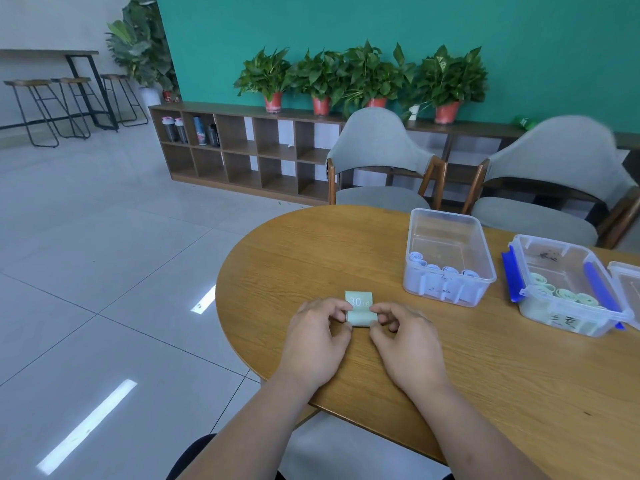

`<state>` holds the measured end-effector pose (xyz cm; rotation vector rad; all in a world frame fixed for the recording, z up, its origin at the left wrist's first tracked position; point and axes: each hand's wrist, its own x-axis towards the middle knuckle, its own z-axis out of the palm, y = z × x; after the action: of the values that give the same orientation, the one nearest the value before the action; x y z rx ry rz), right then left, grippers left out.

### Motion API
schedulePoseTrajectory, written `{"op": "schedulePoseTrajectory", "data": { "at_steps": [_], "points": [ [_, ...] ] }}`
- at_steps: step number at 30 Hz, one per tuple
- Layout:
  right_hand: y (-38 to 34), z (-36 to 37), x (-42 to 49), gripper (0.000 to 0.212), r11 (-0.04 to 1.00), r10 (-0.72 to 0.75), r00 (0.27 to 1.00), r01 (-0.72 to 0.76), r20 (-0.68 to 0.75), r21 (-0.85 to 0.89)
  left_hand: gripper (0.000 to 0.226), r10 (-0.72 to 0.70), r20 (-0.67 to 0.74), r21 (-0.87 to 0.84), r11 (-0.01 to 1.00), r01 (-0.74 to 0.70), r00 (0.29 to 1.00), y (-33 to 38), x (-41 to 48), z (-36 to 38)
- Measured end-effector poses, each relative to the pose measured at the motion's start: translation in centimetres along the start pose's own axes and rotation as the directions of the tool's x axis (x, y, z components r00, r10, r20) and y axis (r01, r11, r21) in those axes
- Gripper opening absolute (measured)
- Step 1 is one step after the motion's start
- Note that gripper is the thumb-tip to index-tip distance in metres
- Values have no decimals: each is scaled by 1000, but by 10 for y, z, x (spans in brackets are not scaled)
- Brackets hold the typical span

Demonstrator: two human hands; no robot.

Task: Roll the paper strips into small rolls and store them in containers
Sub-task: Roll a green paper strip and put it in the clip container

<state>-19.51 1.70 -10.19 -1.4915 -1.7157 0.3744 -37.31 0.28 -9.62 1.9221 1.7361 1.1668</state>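
- Strip (360, 308), pale green with "30" on it, lies partly rolled up on the wood surface (485, 375), near its round end.
- Left hand (313, 336) pinches the left edge of the strip, with its fingers (337, 306) curled in.
- Right hand (405, 337) pinches the right edge the same way, fingers curled.
- Clear box (450, 292) stands to the right, apart from the hands, with pale blue rolls (446, 270) by its near wall.
- Second box (540, 313), with blue clips, sits just beside it and holds green rolls (564, 294).
- Grey chairs (377, 150) stand behind the surface.
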Motion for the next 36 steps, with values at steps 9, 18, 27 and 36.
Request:
{"op": "schedulePoseTrajectory", "data": {
  "at_steps": [9,18,27,36],
  "points": [
    [-2,0,-1,20,1000,-12,1000,12,-9,5,20,-6,-5,8,1000,6,1000,2,0,1],
    [-2,-1,0,24,1000,-5,1000,5,1,-6,24,-18,21,-13,1000,18,1000,2,1,-2],
    [-3,0,0,21,1000,-5,1000,5,-8,1,19,-6,19,10,1000,5,1000,3,1,-1],
    [-4,-3,-1,27,1000,21,1000,-21,4,23,33,-25,50,-5,1000,25,998,3,0,-2]
  ]
}}
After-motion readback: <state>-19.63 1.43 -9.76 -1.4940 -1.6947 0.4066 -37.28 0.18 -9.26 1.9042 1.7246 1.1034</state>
